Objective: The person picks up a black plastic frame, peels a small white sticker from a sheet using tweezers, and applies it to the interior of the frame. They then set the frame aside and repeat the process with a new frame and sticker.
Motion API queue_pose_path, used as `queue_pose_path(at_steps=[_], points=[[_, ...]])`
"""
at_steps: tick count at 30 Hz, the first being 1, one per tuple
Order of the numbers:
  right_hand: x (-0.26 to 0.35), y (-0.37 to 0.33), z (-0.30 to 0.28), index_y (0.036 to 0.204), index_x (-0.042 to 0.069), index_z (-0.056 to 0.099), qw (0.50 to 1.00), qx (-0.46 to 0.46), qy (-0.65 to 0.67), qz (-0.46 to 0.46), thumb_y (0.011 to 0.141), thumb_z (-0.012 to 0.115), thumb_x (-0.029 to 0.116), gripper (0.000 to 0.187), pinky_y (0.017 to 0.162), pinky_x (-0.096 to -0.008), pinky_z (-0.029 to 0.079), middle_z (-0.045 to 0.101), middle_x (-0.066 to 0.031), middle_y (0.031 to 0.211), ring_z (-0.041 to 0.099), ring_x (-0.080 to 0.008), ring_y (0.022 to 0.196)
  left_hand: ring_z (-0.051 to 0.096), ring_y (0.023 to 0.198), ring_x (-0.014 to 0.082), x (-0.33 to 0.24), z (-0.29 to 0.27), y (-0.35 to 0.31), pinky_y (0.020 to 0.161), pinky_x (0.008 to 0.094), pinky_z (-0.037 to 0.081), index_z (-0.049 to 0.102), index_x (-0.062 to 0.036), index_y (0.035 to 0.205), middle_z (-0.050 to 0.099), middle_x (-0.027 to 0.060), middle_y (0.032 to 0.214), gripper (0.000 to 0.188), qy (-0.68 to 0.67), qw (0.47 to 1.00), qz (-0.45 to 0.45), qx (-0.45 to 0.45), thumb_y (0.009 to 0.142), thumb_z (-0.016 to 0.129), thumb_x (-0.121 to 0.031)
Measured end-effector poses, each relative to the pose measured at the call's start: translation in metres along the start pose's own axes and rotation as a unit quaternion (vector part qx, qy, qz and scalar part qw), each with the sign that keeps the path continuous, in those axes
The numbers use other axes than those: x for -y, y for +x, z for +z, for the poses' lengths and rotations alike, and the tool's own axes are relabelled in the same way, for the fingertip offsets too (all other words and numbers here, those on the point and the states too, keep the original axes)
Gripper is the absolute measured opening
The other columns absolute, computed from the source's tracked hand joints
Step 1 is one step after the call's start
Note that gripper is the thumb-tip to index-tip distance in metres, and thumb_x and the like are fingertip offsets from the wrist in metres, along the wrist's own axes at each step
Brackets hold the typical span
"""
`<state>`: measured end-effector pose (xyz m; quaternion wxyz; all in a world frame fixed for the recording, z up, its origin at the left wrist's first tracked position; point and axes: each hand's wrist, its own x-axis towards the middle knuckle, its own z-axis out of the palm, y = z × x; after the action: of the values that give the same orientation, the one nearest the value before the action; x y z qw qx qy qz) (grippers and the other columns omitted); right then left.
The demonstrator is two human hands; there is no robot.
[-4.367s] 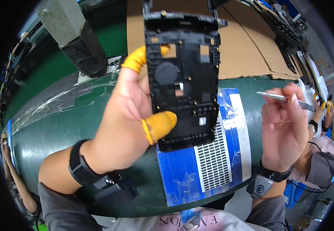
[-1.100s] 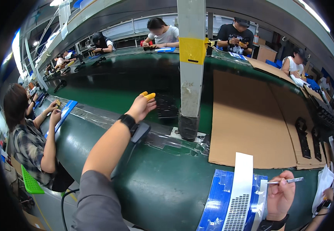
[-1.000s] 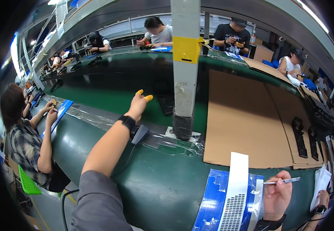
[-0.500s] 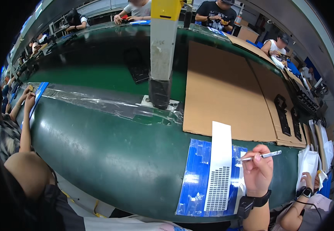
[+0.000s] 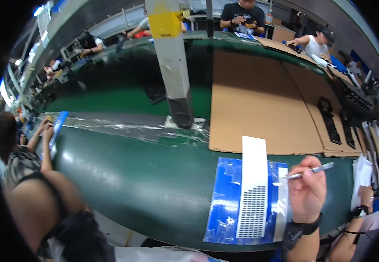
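Tweezers [image 5: 325, 167] clamped in R. hand [image 5: 308, 187], tips by R. edge of blue board [image 5: 225, 192]. White sheet [image 5: 254, 174] on board, by near edge of bench [image 5: 137, 183], R. of ctr. L. arm [image 5: 30, 209] blurred; L. hand state can't tell. Rec.: light grip, tips clear of sheet.

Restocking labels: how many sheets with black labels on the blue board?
1: the label sheet down the middle of the blue board, left of the right hand. More could be hidden underneath.
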<state>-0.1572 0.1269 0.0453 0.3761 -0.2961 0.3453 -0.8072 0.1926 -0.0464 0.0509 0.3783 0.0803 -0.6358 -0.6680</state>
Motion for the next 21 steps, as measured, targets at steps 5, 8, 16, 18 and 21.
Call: queue_pose_path(at_steps=[5, 8, 16, 18, 21], points=[[0.024, -0.005, -0.014, 0.093, -0.001, 0.045, 0.997, -0.005, 0.045, -0.056, 0.074, 0.051, 0.003, 0.02, 0.047, -0.0191, 0.036, 0.058, -0.0205, 0.073, 0.045, -0.0105, 0.052, 0.054, 0.078, 0.0119, 0.034, 0.144, 0.16, 0.071, 0.0238, 0.04, 0.051, -0.0038, 0.098, 0.059, 0.0067, 0.084, 0.02, 0.009, 0.996, -0.073, 0.05, 0.082, 0.051, -0.015], [0.03, -0.006, -0.011, 0.093, -0.001, 0.046, 0.995, 0.013, 0.066, -0.07, 0.074, 0.05, 0.003, 0.02, 0.047, -0.0191, 0.036, 0.058, -0.0202, 0.074, 0.045, -0.0109, 0.052, 0.057, 0.081, 0.0151, 0.106, 0.174, 0.178, 0.072, 0.0256, 0.045, 0.051, 0.0005, 0.098, 0.058, 0.008, 0.081, 0.019, 0.104, 0.971, -0.109, 0.186, 0.079, 0.052, -0.003], [0.038, -0.006, -0.02, 0.093, -0.001, 0.05, 0.992, 0.01, 0.094, -0.08, 0.075, 0.052, 0.002, 0.018, 0.044, -0.0163, 0.035, 0.06, -0.0171, 0.077, 0.046, -0.0072, 0.051, 0.058, 0.072, 0.0215, 0.197, 0.311, 0.273, 0.064, 0.0307, 0.046, 0.057, 0.0025, 0.087, 0.059, 0.0144, 0.073, 0.018, 0.277, 0.926, 0.049, 0.252, 0.07, 0.052, -0.001], [0.033, -0.001, -0.016, 0.092, -0.001, 0.05, 0.991, 0.03, 0.125, -0.029, 0.077, 0.05, 0.002, 0.016, 0.047, -0.0169, 0.04, 0.058, -0.0202, 0.082, 0.048, -0.0082, 0.051, 0.059, 0.069, 0.0227, 0.219, 0.314, 0.297, 0.061, 0.0326, 0.046, 0.059, 0.0013, 0.084, 0.06, 0.0169, 0.075, 0.016, 0.382, 0.89, 0.126, 0.215, 0.069, 0.052, -0.001], [0.039, -0.001, -0.019, 0.093, -0.001, 0.05, 0.984, 0.037, 0.17, -0.034, 0.079, 0.049, 0.001, 0.015, 0.046, -0.0177, 0.038, 0.058, -0.0197, 0.083, 0.049, -0.0099, 0.053, 0.059, 0.067, 0.0276, 0.241, 0.343, 0.333, 0.061, 0.0341, 0.046, 0.061, -0.0004, 0.076, 0.06, 0.0181, 0.073, 0.013, 0.469, 0.852, 0.156, 0.172, 0.069, 0.056, -0.01]])
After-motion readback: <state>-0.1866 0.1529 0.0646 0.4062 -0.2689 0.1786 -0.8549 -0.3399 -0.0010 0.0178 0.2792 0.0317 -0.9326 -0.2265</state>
